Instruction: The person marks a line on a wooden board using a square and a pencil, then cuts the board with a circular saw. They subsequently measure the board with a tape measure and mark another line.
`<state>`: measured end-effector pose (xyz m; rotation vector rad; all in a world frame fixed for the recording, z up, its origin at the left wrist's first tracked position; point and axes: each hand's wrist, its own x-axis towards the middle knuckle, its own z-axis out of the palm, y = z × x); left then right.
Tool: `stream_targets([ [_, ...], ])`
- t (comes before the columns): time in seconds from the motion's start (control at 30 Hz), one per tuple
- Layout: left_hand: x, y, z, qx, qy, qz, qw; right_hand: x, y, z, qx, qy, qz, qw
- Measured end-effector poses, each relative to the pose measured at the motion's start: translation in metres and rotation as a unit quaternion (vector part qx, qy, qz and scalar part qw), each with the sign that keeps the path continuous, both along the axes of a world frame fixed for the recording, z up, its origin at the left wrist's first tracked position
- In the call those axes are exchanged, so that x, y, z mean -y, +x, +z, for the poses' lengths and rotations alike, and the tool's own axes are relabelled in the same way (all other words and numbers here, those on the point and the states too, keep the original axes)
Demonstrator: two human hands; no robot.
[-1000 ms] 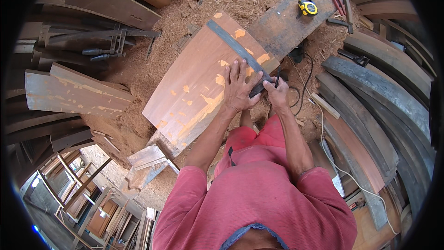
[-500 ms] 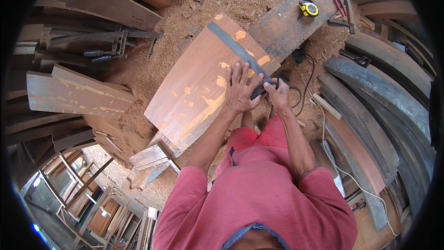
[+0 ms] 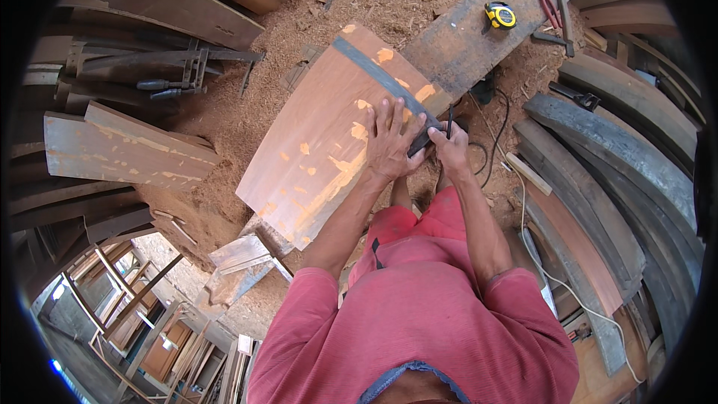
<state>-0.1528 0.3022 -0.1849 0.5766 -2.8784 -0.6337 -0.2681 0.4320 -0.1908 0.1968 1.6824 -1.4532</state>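
Observation:
A wide reddish-brown wooden board with patches of orange filler lies tilted across the bench. A dark try square rests on it, its blade running across the board near the right end. My left hand lies flat with fingers spread over the board and the blade's near end, its thumb by the thick stock. At the board's right near corner my right hand is closed on a thin dark pencil, held upright, with the thumb against the square's stock. The pencil's tip is too small to make out.
On the plank bench lie a yellow tape measure, red-handled pliers and a hammer. Curved timbers are stacked at right. Clamps and another filler-patched board stand at left. Sawdust covers the floor.
The board has turned slightly, its left end shifting a little right and nearer, and the square has moved with it. Both hands keep nearly the same places.

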Motion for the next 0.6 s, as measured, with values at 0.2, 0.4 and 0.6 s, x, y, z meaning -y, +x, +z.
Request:
stream_targets([
  [0.2,0.000,0.000,-0.004,-0.005,0.009,0.011,1.000,0.000,-0.004,-0.003,-0.001,-0.014,0.010,1.000],
  [0.4,0.001,0.001,0.002,0.011,0.035,0.008,0.999,-0.006,-0.028,-0.013,-0.181,0.023,-0.023,0.983],
  [0.6,0.000,0.001,0.001,0.003,0.041,0.009,0.999,-0.022,-0.010,-0.035,-0.198,0.061,0.127,0.970],
])
